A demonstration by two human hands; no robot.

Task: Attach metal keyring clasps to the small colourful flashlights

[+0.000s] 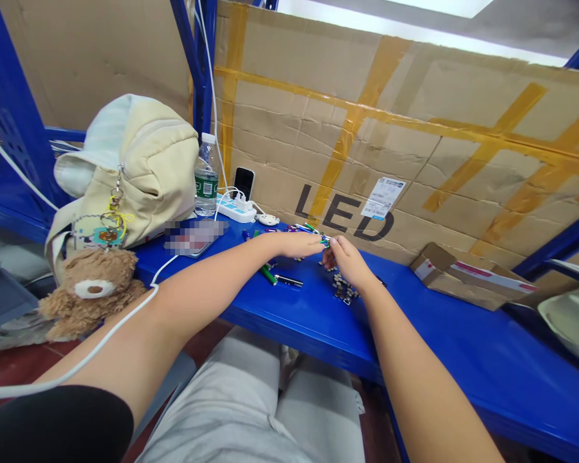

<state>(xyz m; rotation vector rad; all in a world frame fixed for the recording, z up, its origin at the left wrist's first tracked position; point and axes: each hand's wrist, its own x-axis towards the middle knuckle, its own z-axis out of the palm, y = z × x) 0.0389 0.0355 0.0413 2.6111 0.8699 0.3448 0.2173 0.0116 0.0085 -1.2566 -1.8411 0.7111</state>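
- Two hands met over the back half of the counter (424, 321), near the upright cardboard (270, 148).
- Left hand (299, 244): fingers appeared closed on one end of a small piece (325, 241) showing blue and green; the fingertips were partly hidden.
- Right hand (346, 256): thumb and fingers appeared pinched on the same piece from the other side, the remaining fingers curled below.
- Piece: held between both hands, above the counter as far as could be judged; too small to tell its fit or finish.
- Metal parts (343, 289): lay in a loose heap just beside the right hand.
- Green tube (269, 275) and shiny tube (289, 281): lay on the near side of the left hand, neither one held.
- Progress: work judged under way on one piece, not complete; heap and tubes judged left to handle. No separate finished group could be made out.
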